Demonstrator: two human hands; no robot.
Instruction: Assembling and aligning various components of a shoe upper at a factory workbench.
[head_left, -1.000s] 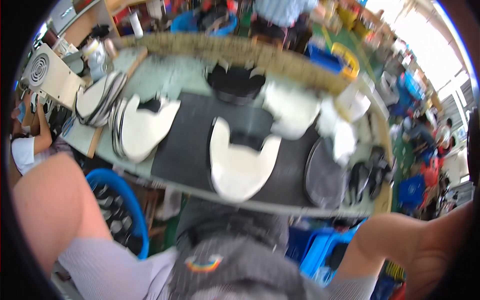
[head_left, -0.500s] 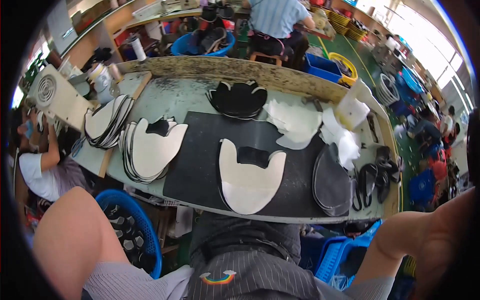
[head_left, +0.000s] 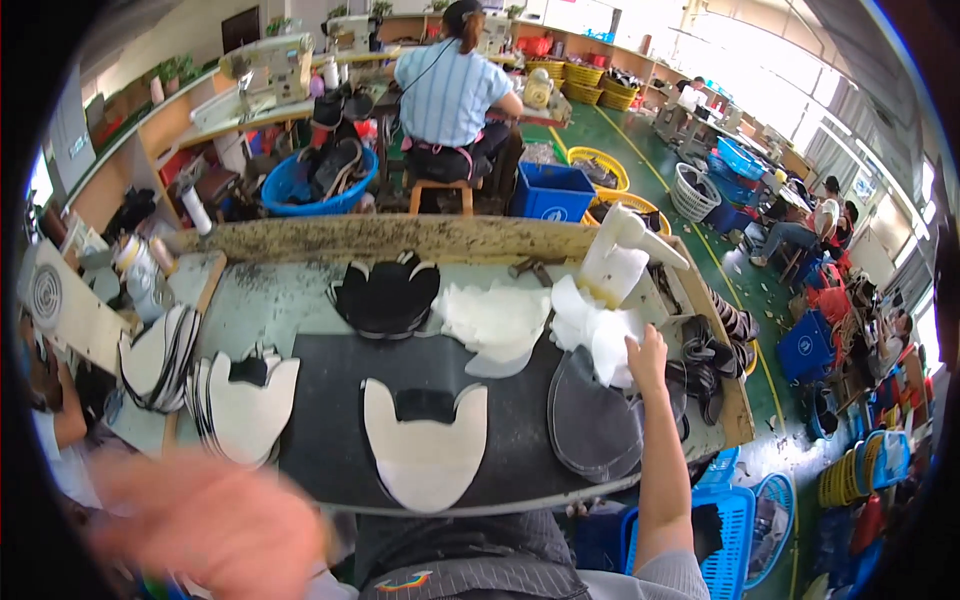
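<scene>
My right hand (head_left: 648, 358) reaches to the crumpled white thin pieces (head_left: 610, 345) at the right of the bench, its fingertips at their edge and its fingers partly apart. My left hand (head_left: 215, 520) is a motion blur at the lower left, nearer to me than the bench, its fingers smeared. Centred on the black mat (head_left: 325, 400) lies a cream U-shaped shoe upper piece (head_left: 425, 455) with a black patch at its notch. Left of it sits a stack of similar cream pieces (head_left: 240, 405). Dark rounded pieces (head_left: 590, 425) are stacked by my right forearm.
Black cut pieces (head_left: 385, 295) and white sheets (head_left: 495, 325) lie along the far side of the mat. A raised wooden edge (head_left: 450, 235) borders the bench. Beyond it a person in a striped shirt (head_left: 445, 95) sits; blue and yellow tubs (head_left: 600, 170) stand on the floor.
My right hand has come from the right edge to the white pieces. My left hand has come into view, blurred. The view has tilted up and swung right, so the bench sits lower and further left.
</scene>
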